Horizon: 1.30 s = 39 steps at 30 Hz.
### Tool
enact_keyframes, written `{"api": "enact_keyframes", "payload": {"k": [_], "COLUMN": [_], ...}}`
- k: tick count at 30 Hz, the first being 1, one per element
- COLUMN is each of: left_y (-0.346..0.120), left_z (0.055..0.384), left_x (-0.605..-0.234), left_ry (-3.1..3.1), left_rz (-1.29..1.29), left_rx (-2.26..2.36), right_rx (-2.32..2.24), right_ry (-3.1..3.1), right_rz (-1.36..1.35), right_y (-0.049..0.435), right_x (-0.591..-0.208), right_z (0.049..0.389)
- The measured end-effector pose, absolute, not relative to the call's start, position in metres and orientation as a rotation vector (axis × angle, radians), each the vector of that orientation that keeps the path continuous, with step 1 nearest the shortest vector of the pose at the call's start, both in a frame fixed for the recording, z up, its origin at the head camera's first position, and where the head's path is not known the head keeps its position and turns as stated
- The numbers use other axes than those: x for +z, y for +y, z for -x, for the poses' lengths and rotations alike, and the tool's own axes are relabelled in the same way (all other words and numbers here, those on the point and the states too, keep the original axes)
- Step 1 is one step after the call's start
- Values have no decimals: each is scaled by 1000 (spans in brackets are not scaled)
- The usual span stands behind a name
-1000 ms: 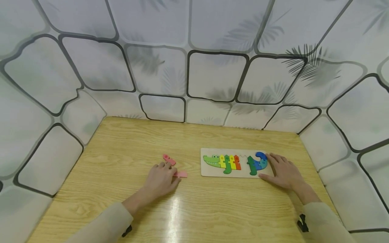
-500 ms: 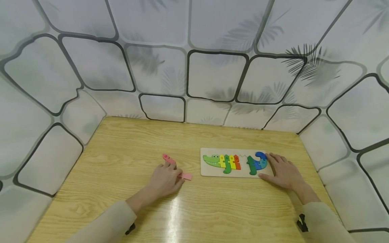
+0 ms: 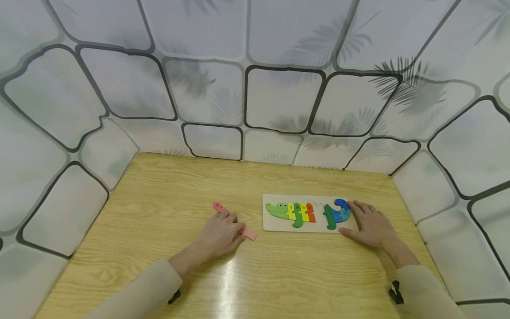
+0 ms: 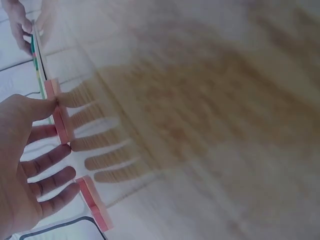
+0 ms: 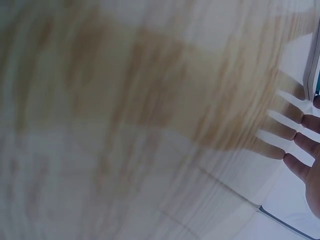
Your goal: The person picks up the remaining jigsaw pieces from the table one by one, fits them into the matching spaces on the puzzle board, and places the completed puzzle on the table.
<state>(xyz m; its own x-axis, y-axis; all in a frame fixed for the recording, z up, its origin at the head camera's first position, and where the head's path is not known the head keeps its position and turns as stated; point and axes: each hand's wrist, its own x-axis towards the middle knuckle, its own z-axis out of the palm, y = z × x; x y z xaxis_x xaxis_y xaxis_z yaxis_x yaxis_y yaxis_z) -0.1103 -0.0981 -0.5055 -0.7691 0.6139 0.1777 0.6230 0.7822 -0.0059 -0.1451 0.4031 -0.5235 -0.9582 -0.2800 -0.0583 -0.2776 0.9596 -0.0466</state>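
On the table, left of the board, my left hand (image 3: 223, 231) holds a pink puzzle piece (image 3: 249, 233) between thumb and fingers. Part of this piece is hidden under the hand; the left wrist view shows it flat along the tabletop, with the thumb (image 4: 47, 106) against it. A second pink puzzle piece (image 3: 218, 207) lies just beyond the fingertips, partly covered. My right hand (image 3: 372, 225) rests with spread fingers at the right end of the wooden crocodile puzzle board (image 3: 287, 227). Only its fingertips and some palm show in the right wrist view.
On the board sit a green crocodile head (image 3: 277, 212), yellow, green and orange body pieces (image 3: 305, 213), a green leg piece (image 3: 330, 217) and a blue tail (image 3: 341, 206). A gap separates the two groups. Patterned walls (image 3: 283, 99) enclose the table (image 3: 191, 177).
My left hand has shifted slightly right, and the held pink piece has moved right and turned, its right end now angled toward me. The right hand and board stay put.
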Motion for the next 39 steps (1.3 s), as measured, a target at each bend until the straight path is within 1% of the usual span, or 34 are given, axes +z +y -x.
{"api": "enact_keyframes", "payload": {"k": [11,15,19,26,32,39], "left_y": [-98,-99,-98,-88,-82,-77], "left_z": [118,116,109,92,83,80], "left_x": [-505,-505,-506,-510,-511,-514], "left_ry": [-2838,-2839,-2882,-3020,-3049,-3013], "left_rz": [1125,1126,1039,809,738,638], "left_rx": [-97,-136,-177,-294,-298,-268], "right_rx": [-66,-69,-73,-70,-68,-63], "right_ry": [3045,3046,3047,3047,3046,3041], "right_rz": [428,426,427,424,429,427], "right_y": [401,401,400,400,399,401], "right_x": [-521,-521,-520,-521,-519,-521], "right_z": [144,144,144,145,145,144]}}
